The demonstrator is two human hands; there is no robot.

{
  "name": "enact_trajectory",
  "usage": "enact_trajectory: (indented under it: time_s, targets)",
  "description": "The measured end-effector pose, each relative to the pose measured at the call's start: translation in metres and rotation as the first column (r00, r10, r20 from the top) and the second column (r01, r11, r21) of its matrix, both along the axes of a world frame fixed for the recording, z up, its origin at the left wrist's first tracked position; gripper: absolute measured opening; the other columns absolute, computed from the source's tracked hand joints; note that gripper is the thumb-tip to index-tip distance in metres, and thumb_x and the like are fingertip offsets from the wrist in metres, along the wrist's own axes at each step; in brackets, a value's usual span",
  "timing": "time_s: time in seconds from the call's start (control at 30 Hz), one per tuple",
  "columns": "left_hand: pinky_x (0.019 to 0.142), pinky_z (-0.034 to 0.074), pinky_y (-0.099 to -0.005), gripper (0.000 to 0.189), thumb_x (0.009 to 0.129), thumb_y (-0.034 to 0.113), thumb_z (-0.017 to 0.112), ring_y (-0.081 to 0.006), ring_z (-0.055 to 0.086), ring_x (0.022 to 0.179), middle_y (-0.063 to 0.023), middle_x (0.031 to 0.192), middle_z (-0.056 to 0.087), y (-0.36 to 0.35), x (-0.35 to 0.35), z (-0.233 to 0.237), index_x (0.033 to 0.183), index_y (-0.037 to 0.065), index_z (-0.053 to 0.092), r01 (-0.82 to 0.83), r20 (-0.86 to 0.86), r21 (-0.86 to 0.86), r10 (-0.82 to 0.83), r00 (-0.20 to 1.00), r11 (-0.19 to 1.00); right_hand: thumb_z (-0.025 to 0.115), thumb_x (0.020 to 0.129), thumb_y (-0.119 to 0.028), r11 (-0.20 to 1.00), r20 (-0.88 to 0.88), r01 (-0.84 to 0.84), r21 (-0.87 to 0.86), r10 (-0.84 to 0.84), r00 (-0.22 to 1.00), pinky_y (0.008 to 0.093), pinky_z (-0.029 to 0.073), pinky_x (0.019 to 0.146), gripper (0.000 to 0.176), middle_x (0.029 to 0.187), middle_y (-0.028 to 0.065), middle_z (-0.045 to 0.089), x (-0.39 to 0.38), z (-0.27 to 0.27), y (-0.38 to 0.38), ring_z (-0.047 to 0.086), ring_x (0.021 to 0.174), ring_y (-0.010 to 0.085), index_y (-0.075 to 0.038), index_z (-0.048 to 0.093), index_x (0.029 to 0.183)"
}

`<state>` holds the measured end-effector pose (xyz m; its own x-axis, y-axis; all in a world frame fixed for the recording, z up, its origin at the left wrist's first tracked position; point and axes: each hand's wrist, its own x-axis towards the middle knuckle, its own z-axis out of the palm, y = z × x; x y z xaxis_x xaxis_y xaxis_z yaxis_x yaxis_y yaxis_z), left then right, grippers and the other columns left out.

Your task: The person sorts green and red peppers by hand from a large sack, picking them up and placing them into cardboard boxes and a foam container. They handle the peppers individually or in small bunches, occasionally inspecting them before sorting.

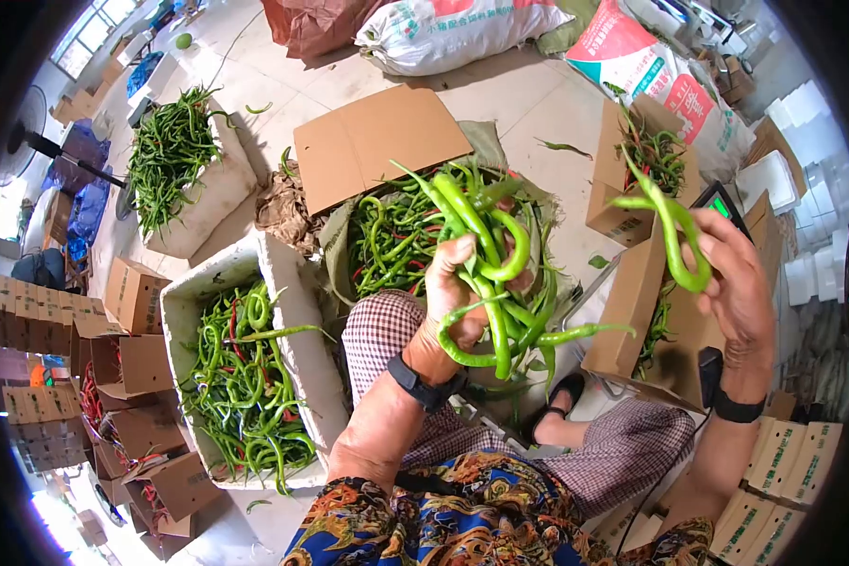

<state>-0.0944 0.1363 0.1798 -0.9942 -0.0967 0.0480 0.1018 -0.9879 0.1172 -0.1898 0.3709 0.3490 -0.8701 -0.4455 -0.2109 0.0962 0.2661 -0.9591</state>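
Observation:
My left hand [455, 292] is closed around a bunch of long green chili peppers [486, 245], held above an open sack [338, 247] heaped with green and a few red peppers. Some pepper ends hang below my fingers. Over on the right, my right hand [726, 274] grips a curled green chili pepper [672, 226] between thumb and fingers, raised over an open cardboard box [623, 307] that has green peppers inside. A white foam box [302, 377] full of mostly green peppers stands to the left of my knee.
Another foam box [208, 208] piled with peppers stands further left. A cardboard flap [377, 146] lies at the sack's far side. A second cardboard box [623, 222] holds mixed peppers at right. Full printed sacks [457, 38] lie at the back; several cartons [146, 363] stand at left.

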Motion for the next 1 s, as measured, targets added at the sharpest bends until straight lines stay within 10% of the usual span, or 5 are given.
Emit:
enact_trajectory:
  time_s: [0.2, 0.3, 0.33, 0.63, 1.0]
  targets:
    - [0.071, 0.053, -0.0392, 0.049, 0.079, 0.027, 0.064, -0.0237, 0.060, 0.076, -0.0101, 0.092, 0.061, 0.015, 0.003, -0.019, 0.121, 0.004, 0.053, 0.163, 0.085, 0.120, -0.174, 0.981, 0.979, 0.055, 0.093, -0.021, 0.738, 0.111, -0.561, -0.375, 0.636, 0.763, 0.0240, 0.053, 0.057, 0.044, 0.098, 0.0109, 0.063, 0.064, 0.051, -0.131, 0.064, 0.067, 0.0117, 0.005, 0.049, 0.128]
    - [0.077, 0.054, -0.0380, 0.054, 0.080, 0.027, 0.064, -0.0249, 0.062, 0.085, -0.0152, 0.109, 0.061, 0.012, 0.015, -0.015, 0.126, 0.002, 0.051, 0.120, 0.179, 0.004, -0.119, 0.977, 0.993, 0.055, 0.094, -0.010, 0.570, -0.675, -0.819, 0.069, 0.631, 0.382, 0.0257, 0.052, 0.068, 0.033, 0.099, 0.0133, 0.064, 0.055, 0.042, -0.157, 0.069, 0.078, 0.0165, 0.003, 0.055, 0.124]
    - [0.079, 0.055, -0.0376, 0.055, 0.080, 0.027, 0.064, -0.0253, 0.063, 0.088, -0.0169, 0.114, 0.062, 0.008, 0.018, -0.014, 0.127, 0.001, 0.050, 0.100, 0.209, -0.028, -0.092, 0.974, 0.995, 0.058, 0.091, -0.007, 0.722, -0.356, -0.686, 0.088, 0.666, 0.655, 0.0262, 0.051, 0.067, 0.029, 0.093, 0.0120, 0.065, 0.051, 0.040, -0.150, 0.067, 0.073, 0.0159, 0.003, 0.058, 0.118]
    - [0.064, 0.047, -0.0287, 0.065, 0.081, 0.039, 0.065, -0.0159, 0.054, 0.069, -0.0123, 0.085, 0.058, 0.007, 0.013, 0.010, 0.131, 0.001, 0.045, 0.171, 0.006, -0.301, -0.177, 0.984, 0.938, 0.061, 0.085, -0.009, 0.821, -0.597, -0.330, 0.466, 0.567, 0.567, 0.0418, 0.048, 0.069, 0.020, 0.086, 0.0207, 0.061, 0.003, -0.045, -0.096, 0.060, 0.072, 0.0372, 0.004, 0.058, 0.100]
    - [0.062, 0.047, -0.0283, 0.085, 0.076, 0.036, 0.067, -0.0164, 0.054, 0.072, -0.0155, 0.109, 0.060, 0.018, 0.013, 0.007, 0.144, 0.004, 0.029, 0.386, 0.092, -0.335, -0.378, 0.921, 0.859, 0.052, 0.097, -0.022, 0.997, 0.051, 0.001, -0.071, 0.003, 0.999, 0.0188, 0.038, 0.049, 0.025, 0.081, 0.0013, 0.060, -0.058, -0.065, -0.021, 0.042, 0.058, 0.0032, 0.000, 0.063, 0.102]
